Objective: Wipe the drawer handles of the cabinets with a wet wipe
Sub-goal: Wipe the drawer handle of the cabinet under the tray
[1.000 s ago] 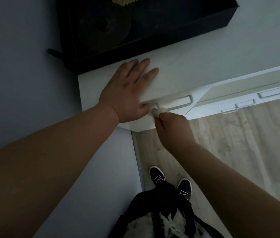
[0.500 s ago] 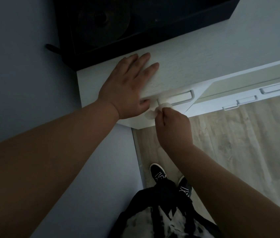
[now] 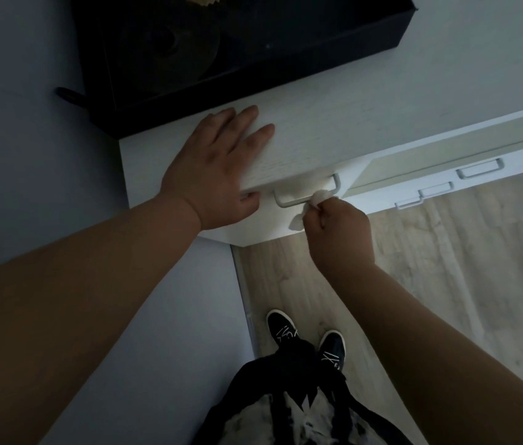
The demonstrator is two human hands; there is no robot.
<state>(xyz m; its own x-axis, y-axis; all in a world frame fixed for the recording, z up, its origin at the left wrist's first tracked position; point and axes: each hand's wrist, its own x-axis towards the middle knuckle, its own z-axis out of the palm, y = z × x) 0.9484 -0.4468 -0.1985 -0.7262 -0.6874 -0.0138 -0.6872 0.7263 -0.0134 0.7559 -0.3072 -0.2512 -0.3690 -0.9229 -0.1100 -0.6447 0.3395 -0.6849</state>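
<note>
Right hand (image 3: 337,234), grip clamped on wet wipe (image 3: 320,196), seemingly at handle (image 3: 292,202), fingertips hidden; left hand (image 3: 217,175) flat on cabinet (image 3: 366,123).

Right hand (image 3: 337,232) with wet wipe (image 3: 319,197) slid rightward along drawer handle (image 3: 292,202), away from left hand (image 3: 215,175) thumb, toward right end. Left stretch of handle now uncovered.

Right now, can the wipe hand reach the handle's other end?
Probably yes. The right hand pinches the wet wipe near the right end of the drawer handle; its bar leftwards is bare, the left hand resting just beyond.
</note>
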